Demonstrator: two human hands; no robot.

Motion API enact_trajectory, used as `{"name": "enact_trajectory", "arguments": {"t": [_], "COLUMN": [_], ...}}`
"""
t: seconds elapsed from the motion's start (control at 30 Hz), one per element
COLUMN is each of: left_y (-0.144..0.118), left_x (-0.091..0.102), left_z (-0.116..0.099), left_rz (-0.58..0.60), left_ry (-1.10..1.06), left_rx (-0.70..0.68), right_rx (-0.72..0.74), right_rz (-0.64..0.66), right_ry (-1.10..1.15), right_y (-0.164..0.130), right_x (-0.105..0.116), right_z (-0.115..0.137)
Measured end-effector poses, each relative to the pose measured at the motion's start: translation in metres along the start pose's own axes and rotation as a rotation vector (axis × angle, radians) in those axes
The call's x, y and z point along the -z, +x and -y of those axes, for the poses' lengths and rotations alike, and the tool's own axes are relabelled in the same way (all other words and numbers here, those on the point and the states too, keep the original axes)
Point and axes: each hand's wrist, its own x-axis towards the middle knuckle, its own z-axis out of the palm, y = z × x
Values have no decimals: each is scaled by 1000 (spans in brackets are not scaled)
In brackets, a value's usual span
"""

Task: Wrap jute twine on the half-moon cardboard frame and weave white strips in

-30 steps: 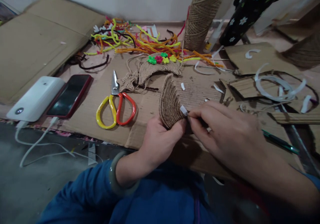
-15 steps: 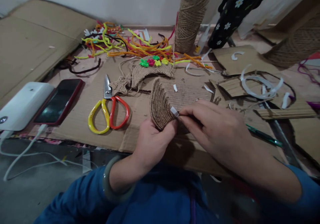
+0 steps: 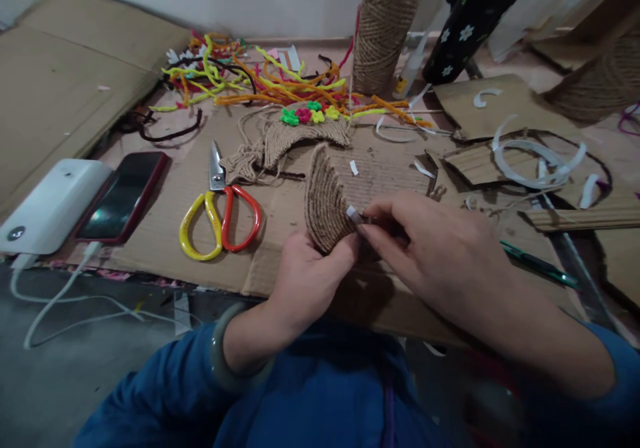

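Observation:
My left hand is closed round the lower end of a curved piece covered in rows of jute twine, holding it tilted up off the cardboard. At the piece's inner edge my right hand pinches a small white strip between thumb and forefinger. Its other fingers are curled and partly hidden. Just beyond lies a second jute-wrapped crescent with small green, red and yellow flowers along its top. Beside that crescent is a jute star. Scissors with one yellow and one red handle lie to the left.
A phone and a white power bank with cables lie at the left. Coloured pipe cleaners are heaped at the back near a jute spool and a small glue bottle. On the right are a white tape coil, cardboard scraps and a green cutter.
The view has shifted slightly, so everything sits a little higher and further right. Both hands keep their holds on the jute piece and the white strip.

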Motion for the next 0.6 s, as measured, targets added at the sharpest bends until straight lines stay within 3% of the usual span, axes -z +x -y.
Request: {"name": "enact_trajectory", "arguments": {"t": [0.6], "left_y": [1], "left_x": [-1], "left_z": [-3], "left_rz": [16], "left_ry": [35], "left_rx": [-14], "right_rx": [24], "right_rz": [16], "right_ry": [-15], "right_y": [0], "right_x": [-2], "right_z": [-2]}}
